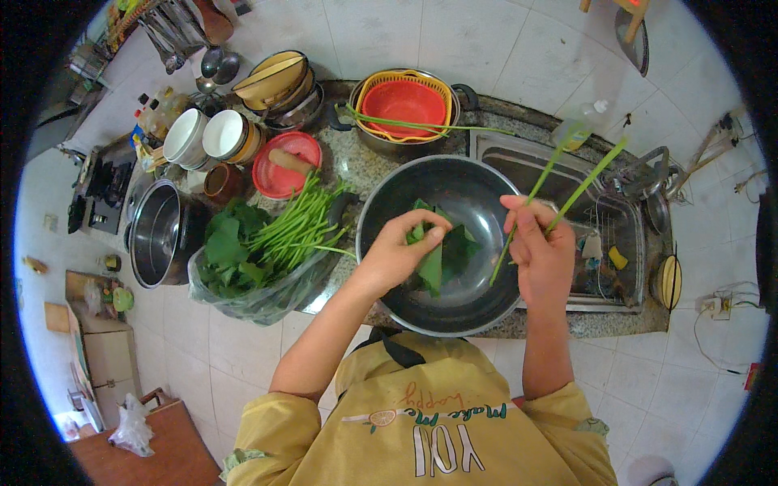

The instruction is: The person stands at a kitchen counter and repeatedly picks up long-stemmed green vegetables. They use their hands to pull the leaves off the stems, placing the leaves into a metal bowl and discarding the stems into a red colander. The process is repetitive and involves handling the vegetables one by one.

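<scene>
A large dark metal basin [421, 312] stands on the counter in front of me, with several dark green leaves [462, 247] inside. Over its left half, my left hand [405, 249] pinches a green leaf [431, 269] between thumb and fingers. My right hand [543, 255], above the basin's right rim, is closed around long thin green stems [585, 185] that stick out up and to the right. To the left sits a clear plastic bag [271, 306] full of leafy greens [231, 243], their cut stems pointing up and right.
Right of the basin is a metal sink [624, 235] with a tap [644, 174] and a yellow sponge [617, 257]. Behind stands a pot holding a red basket [405, 104], a long stem lying across it. Left are a red bowl [263, 174], stacked white bowls [185, 136] and a steel pot [158, 231].
</scene>
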{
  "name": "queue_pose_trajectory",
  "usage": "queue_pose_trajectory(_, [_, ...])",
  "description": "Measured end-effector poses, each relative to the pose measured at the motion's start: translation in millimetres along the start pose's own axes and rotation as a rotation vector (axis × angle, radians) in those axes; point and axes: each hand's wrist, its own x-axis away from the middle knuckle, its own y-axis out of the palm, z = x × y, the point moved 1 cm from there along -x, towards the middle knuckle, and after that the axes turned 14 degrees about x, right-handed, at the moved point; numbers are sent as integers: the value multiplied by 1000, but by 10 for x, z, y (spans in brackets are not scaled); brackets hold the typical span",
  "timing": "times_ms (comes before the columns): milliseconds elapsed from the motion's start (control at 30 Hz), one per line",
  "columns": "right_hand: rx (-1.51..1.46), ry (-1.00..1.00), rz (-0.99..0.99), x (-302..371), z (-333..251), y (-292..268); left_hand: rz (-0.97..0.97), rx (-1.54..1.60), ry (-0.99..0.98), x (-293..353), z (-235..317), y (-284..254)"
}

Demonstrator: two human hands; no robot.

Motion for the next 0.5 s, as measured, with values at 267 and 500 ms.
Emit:
queue_pose_trajectory(267, [108, 114, -221, 108, 110, -11, -186, -247, 239, -80, -33, 12])
queue_pose_trajectory(500, [308, 58, -333, 175, 84, 6, 17, 131, 346, -127, 665, 20])
